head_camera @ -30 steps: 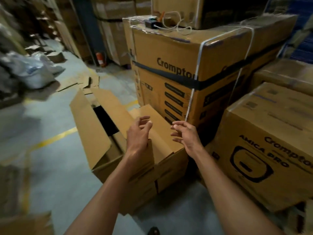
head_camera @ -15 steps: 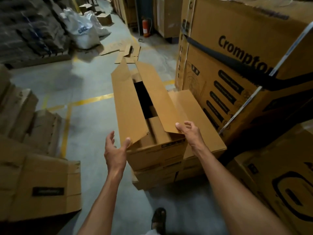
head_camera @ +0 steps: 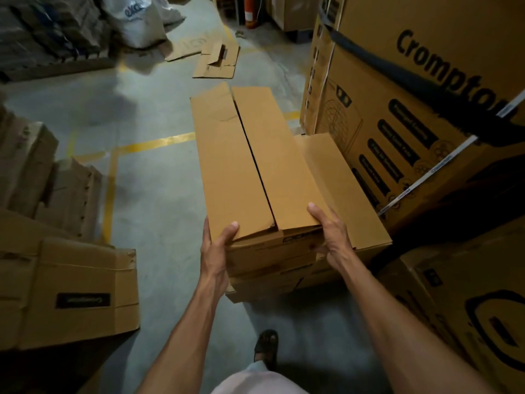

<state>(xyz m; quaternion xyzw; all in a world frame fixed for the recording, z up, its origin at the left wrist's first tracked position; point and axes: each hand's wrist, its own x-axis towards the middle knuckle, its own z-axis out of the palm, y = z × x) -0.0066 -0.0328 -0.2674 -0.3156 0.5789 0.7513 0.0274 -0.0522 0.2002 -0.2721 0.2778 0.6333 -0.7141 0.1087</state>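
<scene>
A long brown cardboard box (head_camera: pixel 250 166) lies on top of a stack of similar boxes, its two top flaps folded down and meeting along a dark seam. My left hand (head_camera: pixel 217 245) grips the near left corner, thumb on the left flap and fingers down the side. My right hand (head_camera: pixel 331 231) holds the near right corner, thumb on the right flap and fingers curled over the front edge. A second box (head_camera: pixel 346 189) lies beside it on the right, partly hidden.
Large printed Crompton cartons (head_camera: pixel 420 115) stand stacked on the right, one more (head_camera: pixel 460 302) at near right. Worn cartons (head_camera: pixel 68 291) pile up on the left. Flattened cardboard (head_camera: pixel 218 61), white sacks (head_camera: pixel 139 21) and a red extinguisher (head_camera: pixel 250 11) lie beyond, past a yellow floor line (head_camera: pixel 153 143). My foot (head_camera: pixel 265 348) stands below.
The box's two long flaps, standing open before, are now folded flat. Both hands moved onto the near corners and took hold. The view has tilted further down.
</scene>
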